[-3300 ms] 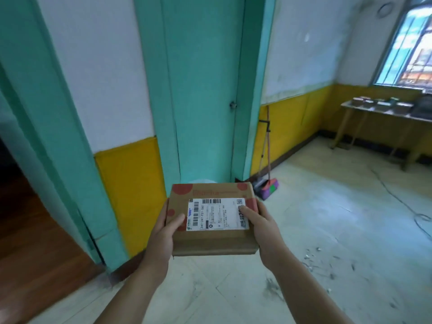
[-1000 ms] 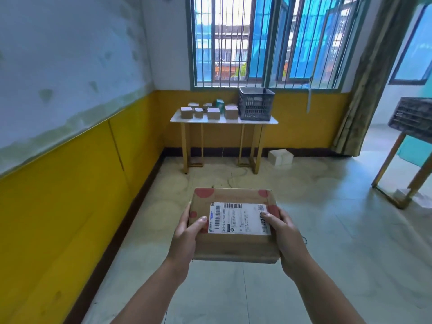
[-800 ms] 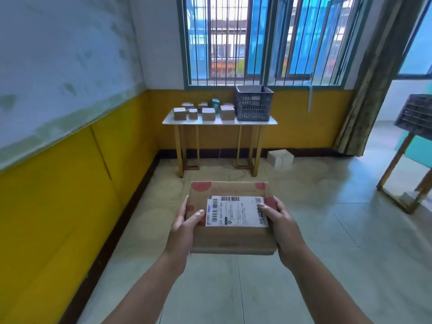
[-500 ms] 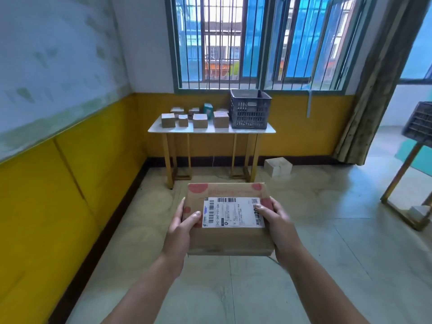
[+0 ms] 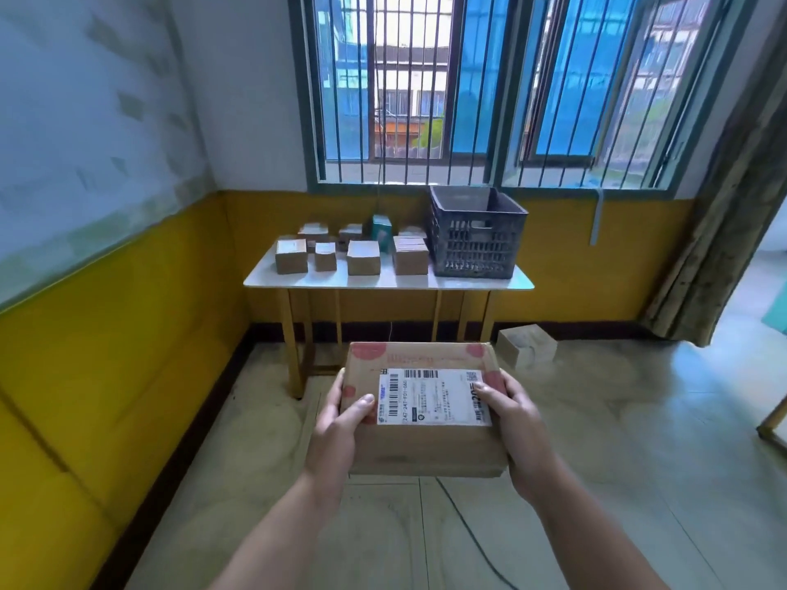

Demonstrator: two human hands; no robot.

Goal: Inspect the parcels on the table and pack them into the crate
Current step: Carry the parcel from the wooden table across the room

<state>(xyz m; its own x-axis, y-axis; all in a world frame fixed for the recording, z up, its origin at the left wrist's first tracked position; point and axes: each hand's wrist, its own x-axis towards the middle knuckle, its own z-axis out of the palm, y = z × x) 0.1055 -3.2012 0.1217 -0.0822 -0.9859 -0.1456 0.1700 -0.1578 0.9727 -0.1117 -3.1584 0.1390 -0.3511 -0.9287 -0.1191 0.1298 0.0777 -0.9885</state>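
Note:
I hold a flat cardboard parcel (image 5: 426, 445) with a white shipping label and red dots at chest height. My left hand (image 5: 336, 432) grips its left side and my right hand (image 5: 517, 427) grips its right side, thumbs on top. Ahead, under the barred window, a white table (image 5: 383, 282) carries several small cardboard parcels (image 5: 363, 257) and a teal box (image 5: 381, 232). A dark plastic crate (image 5: 477, 232) stands on the table's right end; its inside is hidden from here.
A yellow wall runs along the left. A loose cardboard box (image 5: 526, 346) lies on the floor right of the table legs. A curtain (image 5: 732, 232) hangs at the right. A cable (image 5: 472, 538) trails across the tiled floor. Part of a wooden table leg (image 5: 773, 423) shows at the far right.
The view swung from a teal door to the window wall, and the table with the crate has come closer. Both hands kept the same grip on the parcel.

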